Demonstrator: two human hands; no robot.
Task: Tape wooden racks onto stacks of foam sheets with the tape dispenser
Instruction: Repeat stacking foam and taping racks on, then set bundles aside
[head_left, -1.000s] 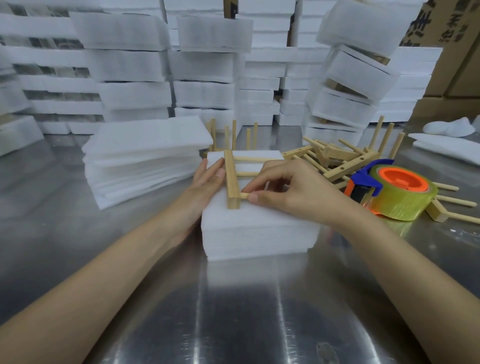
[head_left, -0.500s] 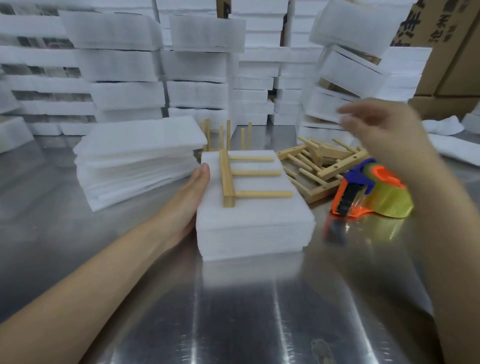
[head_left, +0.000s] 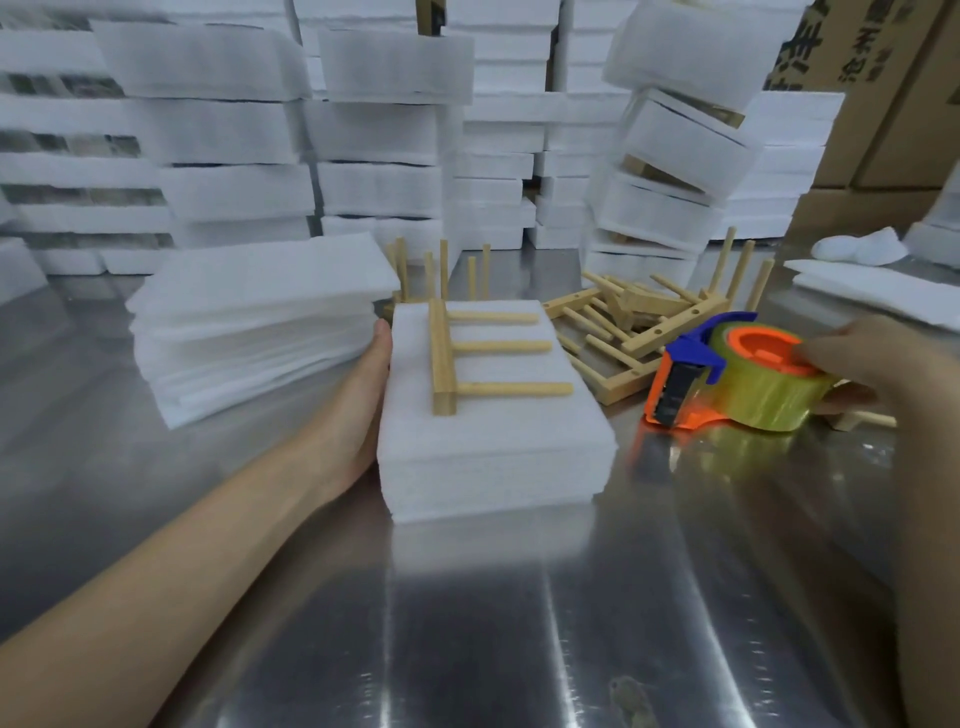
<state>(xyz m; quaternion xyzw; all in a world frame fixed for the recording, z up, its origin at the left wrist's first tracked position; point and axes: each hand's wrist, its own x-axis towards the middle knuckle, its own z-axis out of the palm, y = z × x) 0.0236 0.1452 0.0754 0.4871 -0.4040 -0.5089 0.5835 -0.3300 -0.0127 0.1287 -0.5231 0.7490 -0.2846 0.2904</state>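
- Foam stack at centre of steel table; wooden rack lying flat on top, near stack's left edge, three pegs pointing right; no tape visible.
- Left hand flat against stack's left side, fingers straight, grasping nothing.
- Right hand at tape dispenser, just right of stack; fingertips on orange hub; too blurred to tell whether closed round the roll.
- Step in hand, by judgement: taking up the dispenser. Grip round the roll, blade end toward stack.
- Lift clear of spare racks behind it to avoid snagging pegs.
- Keep left-side brace to hold soft sheets square.
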